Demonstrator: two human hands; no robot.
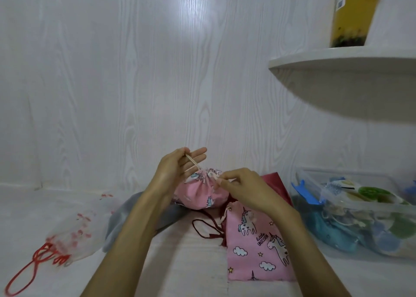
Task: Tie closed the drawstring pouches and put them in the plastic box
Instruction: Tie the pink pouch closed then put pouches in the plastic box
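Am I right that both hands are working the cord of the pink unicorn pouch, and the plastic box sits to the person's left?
Not quite: the head view shows the plastic box on the person's right. Left hand and right hand do work the cord on the pink unicorn pouch.

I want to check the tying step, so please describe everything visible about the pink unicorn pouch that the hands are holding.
The small pink fabric pouch with unicorn print looks full and rounded. Its mouth is gathered shut at the top and points upward. It is raised between both hands, above the flat pink unicorn pouch. The left hand pulls a beige drawstring up and to the left; the right hand pinches the cord at the gathered mouth.
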